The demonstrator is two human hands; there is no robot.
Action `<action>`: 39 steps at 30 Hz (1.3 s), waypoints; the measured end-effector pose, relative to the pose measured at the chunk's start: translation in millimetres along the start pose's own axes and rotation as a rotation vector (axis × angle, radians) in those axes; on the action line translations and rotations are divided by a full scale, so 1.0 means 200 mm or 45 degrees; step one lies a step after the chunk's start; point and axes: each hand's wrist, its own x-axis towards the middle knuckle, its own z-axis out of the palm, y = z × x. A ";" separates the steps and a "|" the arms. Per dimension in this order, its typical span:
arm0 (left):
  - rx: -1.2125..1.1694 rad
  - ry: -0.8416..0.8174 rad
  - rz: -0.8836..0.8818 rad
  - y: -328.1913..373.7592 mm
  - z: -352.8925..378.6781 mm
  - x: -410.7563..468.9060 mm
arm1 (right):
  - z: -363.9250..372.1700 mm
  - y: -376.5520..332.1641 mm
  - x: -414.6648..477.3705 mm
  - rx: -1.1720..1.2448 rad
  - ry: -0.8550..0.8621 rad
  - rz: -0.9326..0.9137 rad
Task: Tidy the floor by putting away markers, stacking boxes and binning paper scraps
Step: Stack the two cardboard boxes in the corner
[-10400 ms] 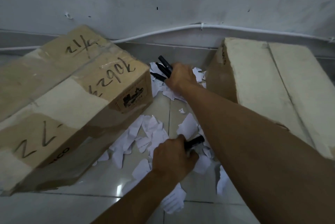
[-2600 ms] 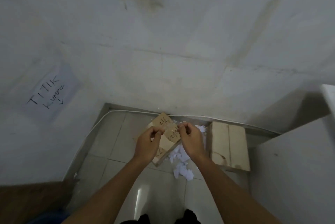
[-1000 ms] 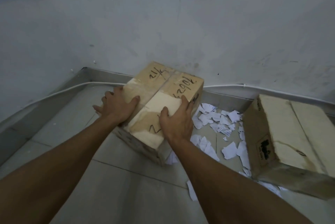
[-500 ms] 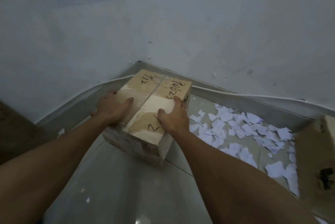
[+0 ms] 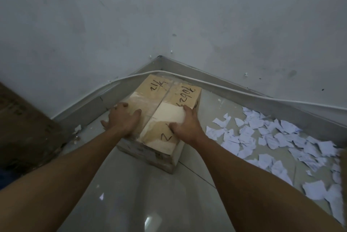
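A taped cardboard box with black handwriting on top sits on the tiled floor, its far end close to the room corner. My left hand grips its left side, fingers over the top edge. My right hand holds the right side, thumb on the top. Many torn white paper scraps lie spread on the floor to the right of the box. No markers are in view.
A white cable runs along the grey skirting behind the box. A large brown cardboard object stands at the left edge. The corner of a second box shows at the far right. Glossy floor tiles lie in front of me.
Both hands took hold of the handwritten box and slid it left and back, away from the scraps and toward the corner. The second box has almost left the view on the right.
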 end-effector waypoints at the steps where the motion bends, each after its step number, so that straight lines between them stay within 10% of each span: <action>1: 0.068 0.002 0.028 0.00 0.01 -0.02 | 0.00 0.00 -0.01 -0.127 0.019 -0.036; 11: 0.637 -0.298 -0.016 0.02 -0.07 -0.22 | -0.05 -0.14 -0.16 -0.977 -0.475 -0.308; 26: -0.039 -0.040 0.053 0.04 0.03 -0.09 | 0.12 -0.21 0.03 -0.909 -0.316 -0.336; 39: -0.942 -0.073 -0.331 0.09 0.20 0.31 | 0.24 -0.27 0.42 -0.579 -0.217 -0.276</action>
